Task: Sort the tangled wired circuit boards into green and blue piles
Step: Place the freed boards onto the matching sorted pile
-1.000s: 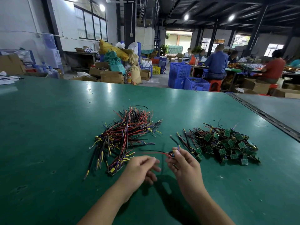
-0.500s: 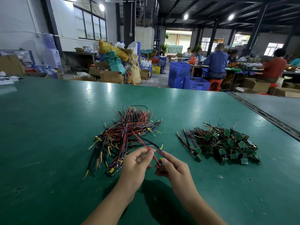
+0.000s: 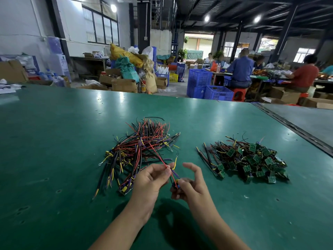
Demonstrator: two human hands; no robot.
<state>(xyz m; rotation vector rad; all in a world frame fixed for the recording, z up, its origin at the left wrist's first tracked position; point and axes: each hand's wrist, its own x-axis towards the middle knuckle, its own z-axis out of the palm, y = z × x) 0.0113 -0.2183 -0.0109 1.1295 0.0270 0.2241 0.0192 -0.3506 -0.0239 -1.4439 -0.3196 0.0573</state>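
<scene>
Your right hand [image 3: 192, 190] has come back from the green pile [image 3: 252, 159] and pinches a board [image 3: 175, 184]; its wires [image 3: 158, 156] run up-left, pinched by your left hand [image 3: 151, 181], into the tangle [image 3: 142, 147].

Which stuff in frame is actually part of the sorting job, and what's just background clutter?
Job: left hand and right hand, the wired board held between them, tangled pile, green-board pile, green table.

Lying about: blue crates, cardboard boxes, yellow sack, red stool.

Blue crates [image 3: 218, 92], cardboard boxes [image 3: 124, 85], workers [image 3: 240, 71]
</scene>
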